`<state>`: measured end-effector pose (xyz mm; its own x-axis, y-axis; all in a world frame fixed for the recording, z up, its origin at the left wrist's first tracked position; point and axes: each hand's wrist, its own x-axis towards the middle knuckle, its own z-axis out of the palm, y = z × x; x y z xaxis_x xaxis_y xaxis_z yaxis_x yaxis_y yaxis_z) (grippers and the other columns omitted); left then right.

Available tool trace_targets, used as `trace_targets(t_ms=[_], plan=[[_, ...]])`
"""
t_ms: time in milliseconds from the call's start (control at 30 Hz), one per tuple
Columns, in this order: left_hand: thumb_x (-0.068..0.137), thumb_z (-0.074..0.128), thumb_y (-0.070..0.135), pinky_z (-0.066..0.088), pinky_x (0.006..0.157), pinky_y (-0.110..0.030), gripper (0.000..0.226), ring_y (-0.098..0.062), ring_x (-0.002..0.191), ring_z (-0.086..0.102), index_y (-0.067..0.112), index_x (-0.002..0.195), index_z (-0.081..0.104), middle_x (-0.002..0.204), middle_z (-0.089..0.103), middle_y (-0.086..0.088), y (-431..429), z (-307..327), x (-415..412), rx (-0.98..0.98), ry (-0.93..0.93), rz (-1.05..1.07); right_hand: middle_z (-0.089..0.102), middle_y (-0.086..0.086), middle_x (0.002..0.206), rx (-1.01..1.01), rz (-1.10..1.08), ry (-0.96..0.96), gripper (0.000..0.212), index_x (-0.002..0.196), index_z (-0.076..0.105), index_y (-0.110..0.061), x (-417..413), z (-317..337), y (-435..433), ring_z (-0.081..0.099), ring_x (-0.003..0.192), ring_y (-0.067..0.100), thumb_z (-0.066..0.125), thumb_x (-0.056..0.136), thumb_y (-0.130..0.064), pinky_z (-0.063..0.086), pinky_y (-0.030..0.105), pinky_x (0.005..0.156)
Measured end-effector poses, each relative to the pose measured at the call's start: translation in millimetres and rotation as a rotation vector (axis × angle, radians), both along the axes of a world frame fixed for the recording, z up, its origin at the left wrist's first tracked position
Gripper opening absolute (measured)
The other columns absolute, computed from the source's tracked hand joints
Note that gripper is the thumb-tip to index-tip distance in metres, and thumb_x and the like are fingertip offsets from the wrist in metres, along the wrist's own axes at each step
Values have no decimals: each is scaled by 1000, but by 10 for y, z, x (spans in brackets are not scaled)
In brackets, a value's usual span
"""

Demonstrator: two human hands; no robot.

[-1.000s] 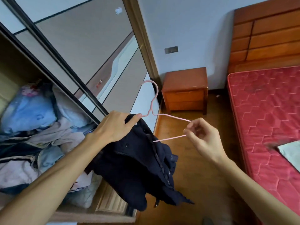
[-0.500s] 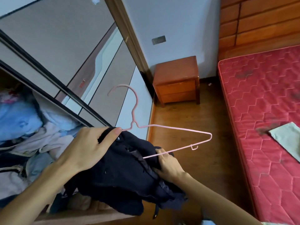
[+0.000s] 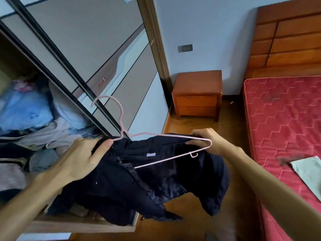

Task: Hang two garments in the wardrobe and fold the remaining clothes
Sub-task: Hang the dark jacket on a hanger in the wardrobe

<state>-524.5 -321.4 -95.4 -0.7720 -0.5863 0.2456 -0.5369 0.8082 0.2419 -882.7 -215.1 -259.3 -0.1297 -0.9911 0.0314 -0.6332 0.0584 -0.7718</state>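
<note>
A dark navy garment (image 3: pixel 144 185) hangs spread between my two hands in front of the open wardrobe (image 3: pixel 83 223). A thin pink wire hanger (image 3: pixel 121 119) lies across its top, hook pointing up. My left hand (image 3: pixel 78 162) grips the garment's left shoulder together with the hanger's left arm. My right hand (image 3: pixel 210 141) holds the garment's right side at the hanger's right corner. A small white label shows inside the collar. A pale green cloth (image 3: pixel 309 173) lies on the red mattress (image 3: pixel 284 122) at the right.
The wardrobe holds piled light-coloured clothes (image 3: pixel 34 119) behind a grey sliding door (image 3: pixel 97 54). A wooden nightstand (image 3: pixel 198 94) stands against the far wall beside the bed's wooden headboard (image 3: pixel 288 40). Wooden floor (image 3: pixel 231 214) runs between wardrobe and bed.
My right hand has moved from the hanger's end down to the garment, then up to the hanger's right corner, spreading the navy garment wide under the hanger. My left hand keeps its grip.
</note>
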Motion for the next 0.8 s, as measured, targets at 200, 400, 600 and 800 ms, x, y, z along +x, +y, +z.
trace_targets(t_ms=[200,400,600,800], plan=[[93,24,75,49,54,-41,63,-20,51,54,28,57,45,49,51,1,-268,-181,176,-28,-28,223,69,-10,66,116,48,-53,15,71,73,-26,-134,868,8,61,61,4,81,80,-36,47,22,61],[90,33,72,37,49,-33,66,-15,43,47,20,48,33,41,39,2,8,-115,-203,-6,9,345,74,3,86,-61,-211,-27,17,94,74,-10,497,1079,26,68,80,17,59,89,-17,57,39,74],[95,56,50,27,46,-26,57,-11,43,41,20,49,40,42,40,8,233,-157,-798,161,238,343,73,1,83,-242,-159,-215,18,92,70,-13,1229,1362,-100,66,77,19,57,92,-26,53,41,71],[89,52,63,26,48,-28,62,-12,47,34,12,56,43,48,35,0,125,5,-551,164,395,287,55,-2,95,-238,205,189,57,121,67,-47,603,1574,-103,49,95,11,40,83,-79,42,26,87]])
